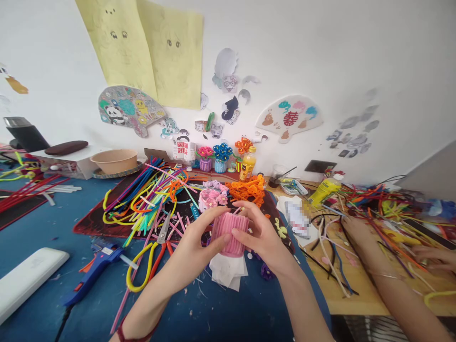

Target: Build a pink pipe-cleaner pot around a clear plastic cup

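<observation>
Between my two hands is a small pink pot wrapped in pipe cleaners [232,232], held upright above the blue table. My left hand [203,235] grips its left side, thumb across the front. On the right side, my right hand [261,232] closes round it with the thumb on the front and fingers behind. White paper [230,273] lies just below the pot. Right behind it rest pink pipe-cleaner flowers [213,194] and a pile of orange pipe-cleaner pieces [247,190]. Scissors [164,228] lie left of my hands.
A blue glue gun [94,270] and a white oblong case [32,280] lie at left. Coloured pipe cleaners [149,190] cover the dark mat. Small flower pots [223,164] and an orange drink bottle [248,164] stand behind. At right, another person's hands [359,232] are over the wooden table.
</observation>
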`<state>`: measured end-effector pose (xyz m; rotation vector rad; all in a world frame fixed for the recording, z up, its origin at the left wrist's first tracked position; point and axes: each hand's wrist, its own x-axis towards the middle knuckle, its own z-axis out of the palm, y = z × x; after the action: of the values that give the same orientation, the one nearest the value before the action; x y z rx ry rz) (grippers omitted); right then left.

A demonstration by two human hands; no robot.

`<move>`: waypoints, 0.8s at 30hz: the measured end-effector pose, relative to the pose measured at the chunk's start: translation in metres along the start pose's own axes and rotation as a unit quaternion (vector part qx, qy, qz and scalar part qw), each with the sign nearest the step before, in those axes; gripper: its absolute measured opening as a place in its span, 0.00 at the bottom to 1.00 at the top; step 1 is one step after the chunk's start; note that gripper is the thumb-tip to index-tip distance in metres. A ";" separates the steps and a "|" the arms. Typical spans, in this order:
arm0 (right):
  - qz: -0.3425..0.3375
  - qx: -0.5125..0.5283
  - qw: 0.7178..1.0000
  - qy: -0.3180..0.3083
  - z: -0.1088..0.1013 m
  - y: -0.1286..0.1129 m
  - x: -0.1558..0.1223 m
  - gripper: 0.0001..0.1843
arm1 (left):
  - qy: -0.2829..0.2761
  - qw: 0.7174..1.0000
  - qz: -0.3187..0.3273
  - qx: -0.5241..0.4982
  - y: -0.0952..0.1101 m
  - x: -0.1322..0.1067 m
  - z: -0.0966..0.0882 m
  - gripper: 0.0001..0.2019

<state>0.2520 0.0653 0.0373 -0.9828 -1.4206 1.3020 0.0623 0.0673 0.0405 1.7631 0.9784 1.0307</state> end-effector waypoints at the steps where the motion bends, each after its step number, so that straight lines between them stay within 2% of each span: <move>1: 0.000 -0.002 1.000 0.005 0.001 0.000 0.000 0.27 | 0.004 1.000 0.005 -0.003 0.000 0.000 0.001 0.22; 4: -0.002 0.001 1.000 0.007 0.002 0.001 -0.001 0.26 | 0.008 1.000 0.007 -0.005 0.000 0.001 0.001 0.22; 10: 0.003 0.042 0.999 -0.028 -0.004 0.001 -0.002 0.24 | -0.007 1.000 -0.021 -0.005 -0.002 0.000 -0.002 0.25; 14: -0.002 0.042 0.999 -0.013 -0.003 0.000 -0.003 0.27 | -0.009 1.000 -0.021 -0.004 -0.002 -0.002 -0.001 0.29; 18: -0.013 0.063 0.998 -0.009 -0.002 0.000 -0.003 0.27 | 0.004 1.000 -0.018 0.001 -0.004 -0.003 0.002 0.28; 24: -0.031 0.081 0.996 0.014 -0.003 0.001 -0.008 0.22 | 0.029 0.997 -0.047 -0.047 -0.003 -0.002 0.008 0.26</move>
<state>0.2569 0.0586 0.0353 -0.8390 -1.2920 1.3308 0.0680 0.0645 0.0350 1.6042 1.0225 1.0556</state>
